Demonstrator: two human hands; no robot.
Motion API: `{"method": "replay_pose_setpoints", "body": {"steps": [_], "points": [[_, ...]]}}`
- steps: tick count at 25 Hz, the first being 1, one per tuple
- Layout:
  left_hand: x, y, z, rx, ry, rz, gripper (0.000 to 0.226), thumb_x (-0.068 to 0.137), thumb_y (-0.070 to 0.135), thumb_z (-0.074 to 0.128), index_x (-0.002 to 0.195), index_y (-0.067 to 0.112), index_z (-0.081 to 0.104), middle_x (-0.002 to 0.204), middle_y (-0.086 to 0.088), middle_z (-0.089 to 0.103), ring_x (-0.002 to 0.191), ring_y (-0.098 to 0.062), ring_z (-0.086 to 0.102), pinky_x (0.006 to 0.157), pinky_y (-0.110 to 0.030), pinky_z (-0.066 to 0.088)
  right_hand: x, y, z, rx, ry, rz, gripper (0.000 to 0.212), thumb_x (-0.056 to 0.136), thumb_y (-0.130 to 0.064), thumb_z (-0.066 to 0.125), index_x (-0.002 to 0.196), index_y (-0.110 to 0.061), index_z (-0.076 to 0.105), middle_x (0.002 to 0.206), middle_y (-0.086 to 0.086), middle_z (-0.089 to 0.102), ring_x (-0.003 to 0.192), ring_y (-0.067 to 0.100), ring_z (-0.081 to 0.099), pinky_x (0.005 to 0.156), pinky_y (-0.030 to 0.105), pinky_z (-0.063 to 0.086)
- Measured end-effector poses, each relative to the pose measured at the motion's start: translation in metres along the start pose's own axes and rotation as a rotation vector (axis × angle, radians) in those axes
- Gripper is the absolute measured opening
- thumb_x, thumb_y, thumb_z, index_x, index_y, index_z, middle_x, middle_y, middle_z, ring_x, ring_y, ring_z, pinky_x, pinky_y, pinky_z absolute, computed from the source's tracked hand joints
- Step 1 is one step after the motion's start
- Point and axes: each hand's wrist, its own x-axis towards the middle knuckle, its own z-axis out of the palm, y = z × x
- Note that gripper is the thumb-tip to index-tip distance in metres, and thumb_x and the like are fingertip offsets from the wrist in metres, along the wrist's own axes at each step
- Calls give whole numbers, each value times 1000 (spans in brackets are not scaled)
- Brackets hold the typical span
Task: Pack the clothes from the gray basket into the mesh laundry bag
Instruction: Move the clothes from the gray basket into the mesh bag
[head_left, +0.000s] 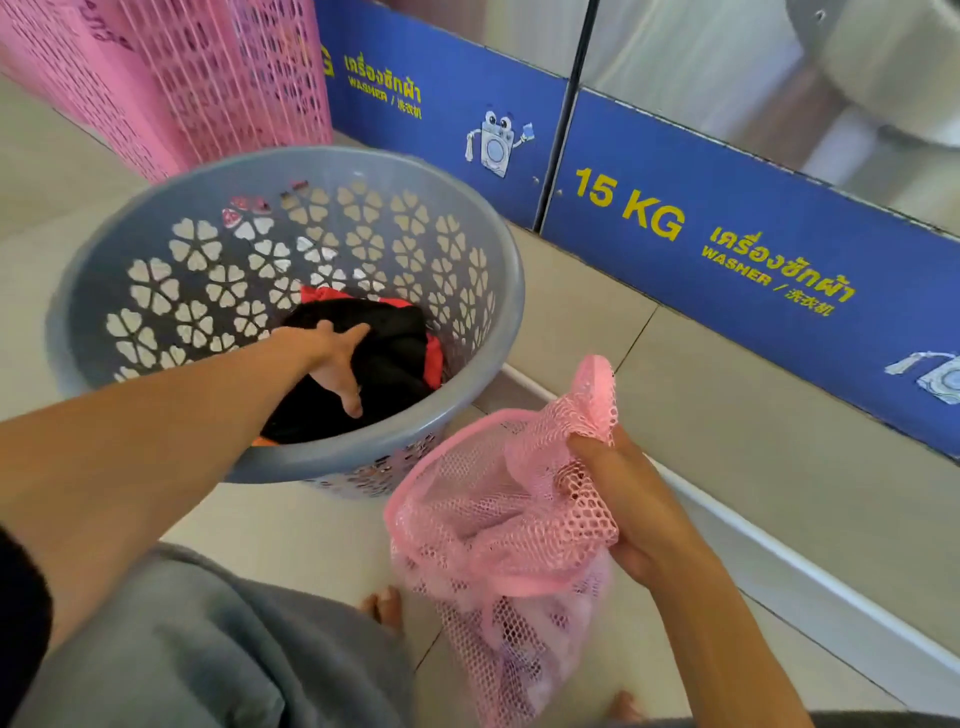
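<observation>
The round gray basket (156, 244) with flower-shaped holes stands on the floor at left centre. At its bottom lies a black garment (395, 353) with red cloth (432, 358) beside it. My left hand (335, 358) reaches down into the basket, fingers spread and resting on the black garment; a firm grip does not show. The pink mesh laundry bag (498, 525) hangs at lower centre with pale clothing inside. My right hand (618, 499) grips its bunched rim on the right side, holding the mouth open toward the basket.
Pink plastic baskets (171, 78) stand behind the gray one at top left. Blue washer panels (727, 234) with "15 KG" lettering run along the right. My feet (384, 605) and gray shorts (197, 649) are at the bottom. The floor is pale tile.
</observation>
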Motion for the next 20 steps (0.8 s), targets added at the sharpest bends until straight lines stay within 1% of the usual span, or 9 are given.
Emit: {"method": "replay_pose_setpoints", "body": {"steps": [2, 4, 7, 10, 12, 14, 16, 18, 20], "points": [[3, 4, 1, 85, 63, 1, 143, 52, 52, 88, 153, 38, -12, 156, -18, 14, 139, -42, 36, 105, -52, 42, 2, 2, 2, -160, 19, -49, 71, 96, -35, 48, 149, -61, 9, 151, -17, 38, 134, 21, 47, 110, 46, 41], [0, 9, 0, 148, 157, 41, 117, 65, 40, 84, 155, 29, 10, 145, -18, 35, 129, -39, 48, 95, -47, 48, -4, -1, 5, -295, 80, -131, 70, 101, -34, 45, 151, -57, 2, 153, -19, 33, 139, 16, 40, 113, 42, 37], [-11, 12, -4, 160, 322, 89, 56, 82, 28, 65, 135, 18, 51, 126, -12, 60, 115, -33, 60, 89, -44, 53, -15, -4, 1, -390, 227, -265, 78, 100, -22, 52, 156, -48, 3, 155, -5, 42, 136, 25, 48, 101, 35, 41], [-35, 8, -17, 56, 424, 51, 35, 84, 29, 53, 113, 15, 68, 112, -12, 67, 103, -33, 64, 88, -43, 55, -24, -6, -10, -460, 310, -399, 82, 97, -7, 50, 153, -54, 12, 136, -6, 57, 110, 26, 62, 86, 34, 46], [-49, 5, -23, 5, 346, 82, 43, 85, 46, 52, 113, 17, 68, 111, -9, 67, 101, -30, 63, 90, -40, 53, -26, -8, -16, -387, 292, -419, 71, 97, 0, 43, 148, -49, 37, 134, -21, 49, 122, 12, 55, 100, 27, 42], [-65, 2, -17, 15, 186, 63, 68, 79, 68, 54, 129, 22, 56, 127, -7, 61, 113, -28, 58, 92, -36, 49, -31, -7, -20, -212, 259, -359, 57, 98, 0, 42, 128, -42, 65, 131, -19, 58, 118, 20, 62, 105, 35, 47], [-80, -1, -10, 143, 14, -8, 81, 77, 72, 56, 137, 19, 47, 136, -6, 54, 121, -27, 54, 96, -36, 45, -36, -3, -24, -56, 262, -240, 40, 97, -8, 50, 110, -35, 77, 116, -3, 72, 99, 23, 70, 94, 42, 56], [-90, -2, -5, 301, -129, -66, 65, 90, 58, 52, 136, 11, 51, 133, -6, 55, 122, -25, 54, 100, -34, 44, -43, -2, -30, 40, 282, -153, 24, 95, -15, 58, 104, -23, 79, 94, 7, 77, 80, 24, 72, 73, 37, 60], [-97, -2, -1, 327, -169, -49, 51, 98, 43, 47, 136, 9, 52, 128, -8, 56, 113, -23, 56, 97, -32, 44, -49, -2, -37, 88, 269, -129, 17, 95, -15, 61, 100, -14, 77, 75, 8, 76, 62, 22, 70, 57, 30, 55]]}}
